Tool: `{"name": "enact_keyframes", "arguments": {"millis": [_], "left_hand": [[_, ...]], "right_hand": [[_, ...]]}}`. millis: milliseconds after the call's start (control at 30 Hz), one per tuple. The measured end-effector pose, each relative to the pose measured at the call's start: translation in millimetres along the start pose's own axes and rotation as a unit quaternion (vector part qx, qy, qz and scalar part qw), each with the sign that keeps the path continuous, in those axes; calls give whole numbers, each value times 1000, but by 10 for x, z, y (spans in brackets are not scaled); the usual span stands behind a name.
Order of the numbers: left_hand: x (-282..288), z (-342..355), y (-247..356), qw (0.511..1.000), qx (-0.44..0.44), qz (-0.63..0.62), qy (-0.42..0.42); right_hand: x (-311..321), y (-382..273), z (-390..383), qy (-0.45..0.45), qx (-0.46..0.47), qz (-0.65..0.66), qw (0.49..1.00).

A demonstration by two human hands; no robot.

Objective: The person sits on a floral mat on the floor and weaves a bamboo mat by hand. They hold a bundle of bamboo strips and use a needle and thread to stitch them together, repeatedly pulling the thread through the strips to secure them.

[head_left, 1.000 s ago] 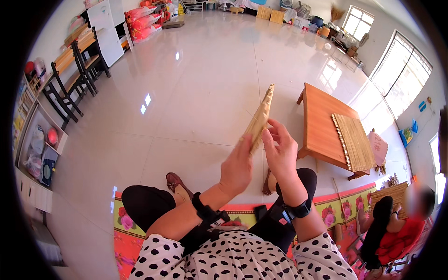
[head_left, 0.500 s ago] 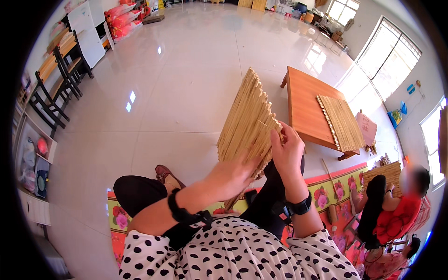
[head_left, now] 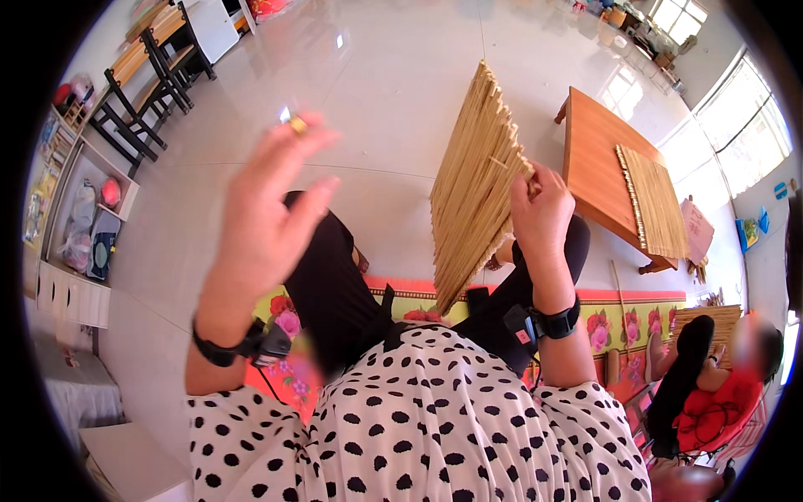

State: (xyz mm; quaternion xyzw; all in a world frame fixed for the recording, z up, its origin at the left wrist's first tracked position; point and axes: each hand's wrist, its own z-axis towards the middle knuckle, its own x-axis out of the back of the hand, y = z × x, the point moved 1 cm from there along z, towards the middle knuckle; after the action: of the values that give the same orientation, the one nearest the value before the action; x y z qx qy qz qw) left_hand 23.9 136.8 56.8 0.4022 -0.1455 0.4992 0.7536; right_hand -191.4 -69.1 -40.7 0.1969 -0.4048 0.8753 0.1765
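A mat of straw-coloured stalks (head_left: 471, 171) stands tilted above my lap, its ragged edge of stalk ends facing right. My right hand (head_left: 542, 209) pinches that edge near its middle, where a short stalk end sticks out of the face. Raised well off to the left of the mat, my left hand (head_left: 272, 209) is smeared by motion. Its thumb stands apart from its fingers, nothing shows in it, and a gold-coloured ring is on one finger.
To the right, a low wooden table (head_left: 592, 159) bears another stalk mat (head_left: 654, 201). A seated person in red (head_left: 711, 410) is at the far right beside a further mat (head_left: 707, 326). Flowered cloth (head_left: 595, 322) lies underfoot; chairs (head_left: 171, 54) and a shelf unit (head_left: 79, 293) stand left.
My left hand has come off the mat and swung up to the left. The right hand still grips the mat's edge. The whole view has shifted, showing more of the left side.
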Motion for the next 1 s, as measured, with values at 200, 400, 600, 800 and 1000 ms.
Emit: {"name": "enact_keyframes", "arguments": {"millis": [200,400,600,800,1000], "left_hand": [[-921,-124,-235,990,42,-133,-26],[-1915,-219,-339,918,155,-355,-82],[-2087,-71,-119,791,266,-547,-64],[-2207,-12,-57,818,196,-540,16],[-2236,29,31,872,155,-463,42]], "right_hand": [[42,17,-104,-40,-75,46,995],[9,-33,-280,-48,-156,100,981],[38,-111,-312,-51,-180,128,974],[79,-219,-309,-62,-219,168,959],[145,-189,-315,-61,-159,57,984]]}}
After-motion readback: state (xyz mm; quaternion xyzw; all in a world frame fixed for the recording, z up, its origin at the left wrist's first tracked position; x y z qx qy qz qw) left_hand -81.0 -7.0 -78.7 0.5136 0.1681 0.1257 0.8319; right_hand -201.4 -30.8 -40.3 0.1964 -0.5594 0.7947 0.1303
